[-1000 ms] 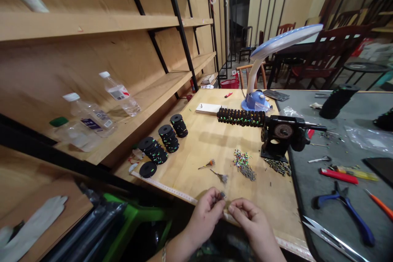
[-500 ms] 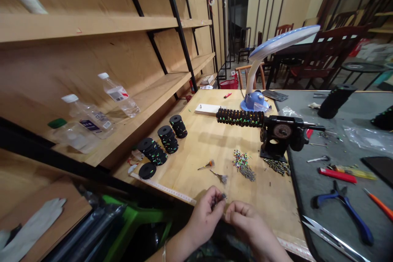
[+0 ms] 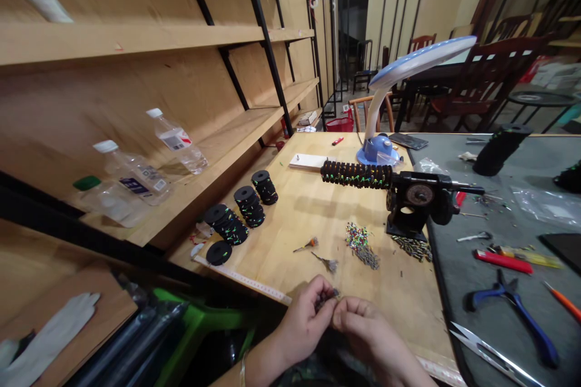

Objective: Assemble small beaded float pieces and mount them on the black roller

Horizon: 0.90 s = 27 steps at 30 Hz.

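Observation:
At the table's front edge my left hand (image 3: 310,313) is closed, with a small dark bit showing at its fingertips, too small to name. My right hand (image 3: 363,321) is pinched right beside it, fingertips against the left ones; whatever it grips is hidden. Just beyond lie two small bristly bundles, an orange-tipped one (image 3: 306,245) and a grey one (image 3: 327,262). Farther right are a pile of coloured beads (image 3: 356,233) and a heap of small grey metal pieces (image 3: 367,257). Brass-coloured pieces (image 3: 412,248) lie by the black winding device (image 3: 413,199).
Black spools (image 3: 226,224) line the table's left edge. A blue desk lamp (image 3: 376,150) stands at the back. Blue pliers (image 3: 512,308), scissors (image 3: 490,351) and a red cutter (image 3: 503,261) lie on the grey mat at right. Shelves with bottles (image 3: 136,172) rise at left.
My two hands have come closer together, so their fingertips now meet. The whole view has shifted very slightly; the objects on the table lie as before.

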Available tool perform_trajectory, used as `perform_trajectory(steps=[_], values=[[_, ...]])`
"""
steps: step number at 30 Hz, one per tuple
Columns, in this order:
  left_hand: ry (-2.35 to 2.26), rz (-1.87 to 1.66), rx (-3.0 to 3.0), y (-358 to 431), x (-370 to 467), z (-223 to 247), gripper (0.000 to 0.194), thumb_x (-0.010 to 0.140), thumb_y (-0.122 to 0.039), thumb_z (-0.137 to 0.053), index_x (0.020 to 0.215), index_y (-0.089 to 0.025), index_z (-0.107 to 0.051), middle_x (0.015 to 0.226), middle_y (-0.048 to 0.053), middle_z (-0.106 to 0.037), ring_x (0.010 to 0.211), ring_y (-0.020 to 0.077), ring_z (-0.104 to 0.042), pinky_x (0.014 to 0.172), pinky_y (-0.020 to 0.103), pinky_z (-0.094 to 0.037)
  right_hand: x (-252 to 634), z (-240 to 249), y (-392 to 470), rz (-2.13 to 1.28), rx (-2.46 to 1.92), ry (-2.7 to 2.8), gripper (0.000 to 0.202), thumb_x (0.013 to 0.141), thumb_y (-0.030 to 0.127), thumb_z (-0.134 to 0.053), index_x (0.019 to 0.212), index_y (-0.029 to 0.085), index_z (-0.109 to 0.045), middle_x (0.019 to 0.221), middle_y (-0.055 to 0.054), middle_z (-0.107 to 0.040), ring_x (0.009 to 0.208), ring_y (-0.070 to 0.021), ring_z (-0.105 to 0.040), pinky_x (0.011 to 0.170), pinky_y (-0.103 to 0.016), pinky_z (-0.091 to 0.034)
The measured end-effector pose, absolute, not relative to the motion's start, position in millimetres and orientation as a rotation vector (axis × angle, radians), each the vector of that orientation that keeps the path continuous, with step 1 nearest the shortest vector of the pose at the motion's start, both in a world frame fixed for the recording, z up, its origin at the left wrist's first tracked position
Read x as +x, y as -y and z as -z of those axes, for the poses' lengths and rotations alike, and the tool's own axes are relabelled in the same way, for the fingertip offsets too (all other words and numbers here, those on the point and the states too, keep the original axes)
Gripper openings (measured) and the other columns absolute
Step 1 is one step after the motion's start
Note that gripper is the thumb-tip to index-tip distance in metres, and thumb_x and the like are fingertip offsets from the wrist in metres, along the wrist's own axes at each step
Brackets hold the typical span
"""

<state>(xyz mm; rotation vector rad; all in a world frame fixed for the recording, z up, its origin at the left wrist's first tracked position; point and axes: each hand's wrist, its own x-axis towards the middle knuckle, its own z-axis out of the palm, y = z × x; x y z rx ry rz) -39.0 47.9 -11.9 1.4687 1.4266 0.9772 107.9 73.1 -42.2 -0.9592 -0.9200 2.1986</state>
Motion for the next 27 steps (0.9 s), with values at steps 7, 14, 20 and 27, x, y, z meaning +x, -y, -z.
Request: perform_trajectory(steps=[7,14,20,27], values=[[-1.441,-0.969,1.511,-48,-40,9,0.01,0.085,-0.02,-0.051,0.075,-0.019,-0.049,0.069,-0.001,-0.05,0.066,0.0136,-0.046,0.063,0.023,-0.037,107,40,-74,-2.213,-0.968,0.814,0.024,0.055,0.03,-0.075,0.053,0.018,-0.055,0.048,0.006,-0.047,0.048,-0.0086,-0.039,0.05,-0.022,-0.032],[-1.449,-0.944,1.509,-48,-40,10,0.011,0.086,-0.02,-0.051,0.075,-0.019,-0.048,0.069,-0.002,-0.05,0.066,0.0135,-0.046,0.061,0.023,-0.036,107,35,-74,-2.183,-0.964,0.817,0.027,0.055,0.034,-0.077,0.052,0.018,-0.055,0.047,0.007,-0.045,0.047,-0.0083,-0.039,0.05,-0.022,-0.033],[-1.455,-0.921,1.567,-46,-42,5,0.011,0.086,-0.02,-0.05,0.075,-0.019,-0.048,0.066,-0.003,-0.046,0.063,0.0129,-0.044,0.06,0.023,-0.034,107,28,-78,-2.132,-0.979,0.802,0.033,0.053,0.038,-0.08,0.051,0.017,-0.054,0.045,0.007,-0.043,0.045,-0.0067,-0.031,0.045,-0.021,-0.024],[-1.422,-0.925,1.599,-45,-40,4,0.011,0.086,-0.019,-0.049,0.075,-0.019,-0.048,0.066,-0.003,-0.044,0.063,0.013,-0.042,0.06,0.023,-0.033,113,37,-79,-1.992,-1.095,0.937,0.046,0.051,0.054,-0.083,0.061,0.016,-0.058,0.047,0.007,-0.045,0.043,-0.0057,-0.032,0.043,-0.019,-0.022]])
